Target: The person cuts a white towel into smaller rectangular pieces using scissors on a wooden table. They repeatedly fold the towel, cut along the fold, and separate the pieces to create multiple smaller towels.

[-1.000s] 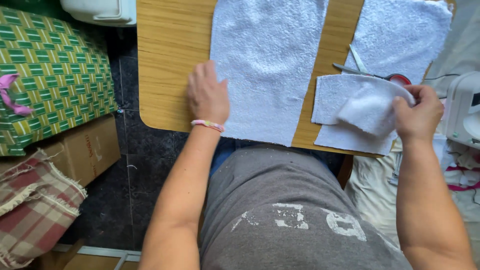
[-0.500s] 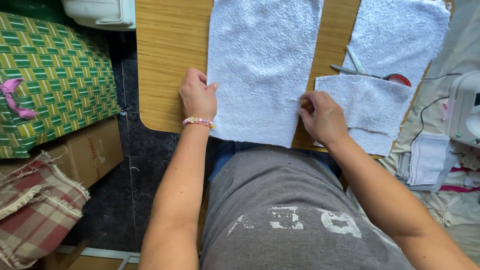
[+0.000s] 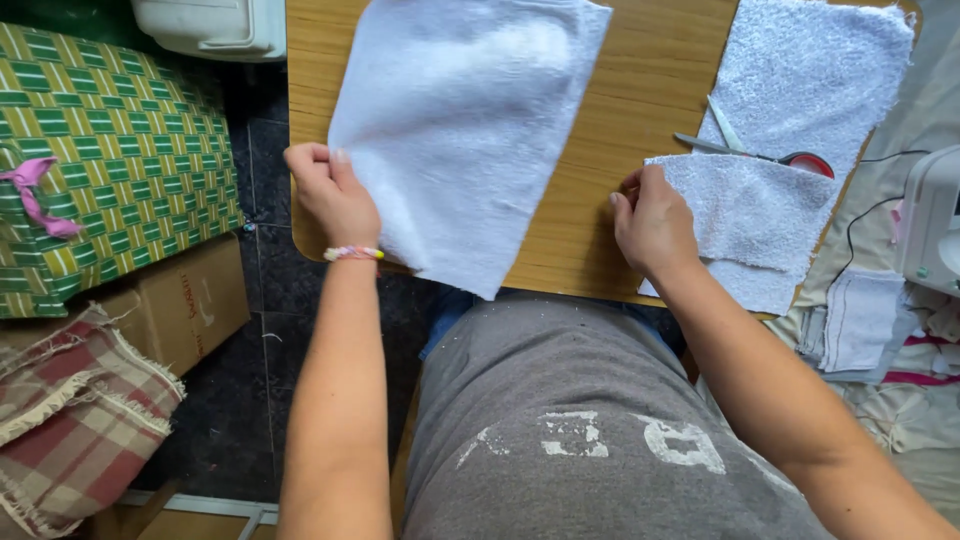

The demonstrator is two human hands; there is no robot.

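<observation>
Green box: a woven-pattern box (image 3: 110,160) in green and yellow lies well to the left of the left fingers, with a pink ribbon (image 3: 35,195) on its left side.
Plaid cloth: a red and beige fringed cloth (image 3: 70,410) lies below that box, well apart from either hand.
Left hand: the left hand (image 3: 330,195) has its fingers closed in a pinch on the left edge of the large white towel, with a beaded bracelet (image 3: 352,253) at the wrist.
Large white towel: the large white towel (image 3: 460,130) spreads up and to the right from the left fingertips, skewed across the wooden table (image 3: 610,170), its lower corner hanging over the near edge.
Right hand: the right hand (image 3: 655,220) has its fingers curled narrow at the left edge of the small folded towel; whether they grip it or only touch it, I cannot tell.
Small folded towel: the small folded towel (image 3: 750,215) lies just right of the right fingers, on the table.
Scissors: scissors (image 3: 750,152) with a red handle lie just above that towel, up and to the right of the right fingertips.
Far towel: another white towel (image 3: 810,70) lies beyond the scissors.
</observation>
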